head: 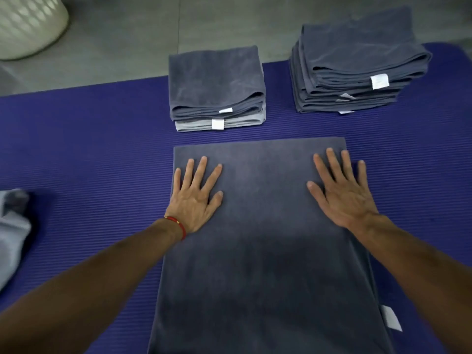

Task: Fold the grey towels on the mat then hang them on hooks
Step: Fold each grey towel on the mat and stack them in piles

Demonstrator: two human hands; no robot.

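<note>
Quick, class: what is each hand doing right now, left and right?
Left hand: open, fingers spread, pressing flat on the grey towel.
Right hand: open, fingers spread, pressing flat on the same towel.

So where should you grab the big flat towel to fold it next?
Probably the two far corners of the flat towel, just beyond the left hand and right hand. That edge lies straight and free on the mat; pinch it and pull toward you.

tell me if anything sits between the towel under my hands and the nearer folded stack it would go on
Nothing visible does. The towel lies flat with the left hand and right hand pressing on it. Only a bare strip of purple mat separates its far edge from the nearer stack.
</note>
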